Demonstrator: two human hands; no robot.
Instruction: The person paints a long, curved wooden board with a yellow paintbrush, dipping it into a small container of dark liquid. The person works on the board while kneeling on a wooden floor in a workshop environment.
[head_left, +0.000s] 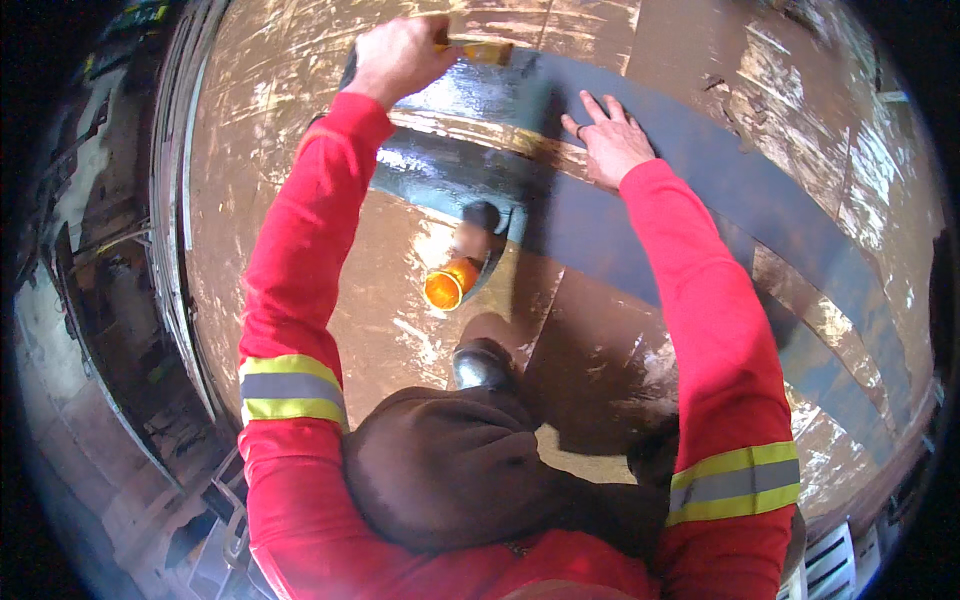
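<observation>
My left hand (405,58) is closed around what looks like a paintbrush (488,53), its yellowish-brown head pointing right over the left part of the farther long grey strip (690,140). That end of the strip shines as if wet. Fingers spread, my right hand (612,140) rests open at the same strip, to the right of the brush, with nothing in it. A second grey strip (600,225) runs alongside on the near side, also shiny at its left end. Nearer to me is a small round cup (443,289), bright orange inside.
Worn brown boards (390,300) with pale scuffs lie under the strips. My boot (484,364) stands on them just nearer than the cup. Long metal edges (178,200) border the boards at left, with dark clutter beyond. A slatted pale object (830,560) is at the lower right.
</observation>
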